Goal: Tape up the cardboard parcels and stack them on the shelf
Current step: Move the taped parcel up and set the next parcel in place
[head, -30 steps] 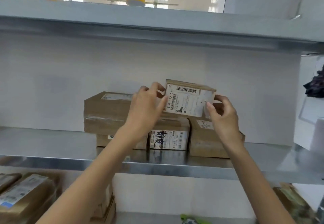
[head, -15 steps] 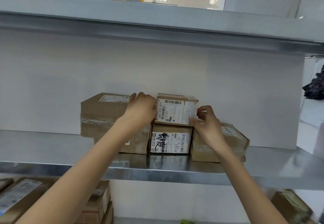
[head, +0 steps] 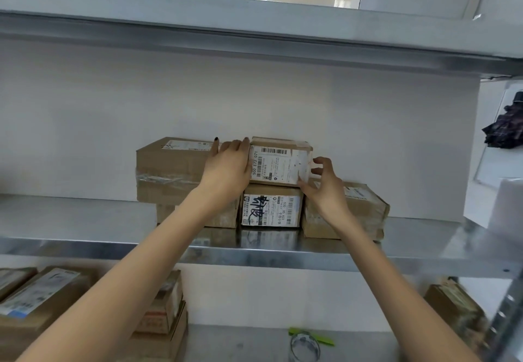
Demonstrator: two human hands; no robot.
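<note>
Mid-frame, the labelled parcel [head: 278, 164] is already sitting stacked on the shelf [head: 85, 220]; the left hand [head: 229, 172] is pressing it flat-fingered, the right hand [head: 325, 189] brushing it, loosely spread.

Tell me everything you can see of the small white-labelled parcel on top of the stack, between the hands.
The small parcel is a brown cardboard box, sitting level on the scribbled parcel on the metal shelf. A white label with a barcode and sideways "500 E72 071" covers its front; clear tape seems to cross its top. The left hand lies flat against its left side. The right hand has its thumb at the lower right corner; whether it grips is unclear.
</note>
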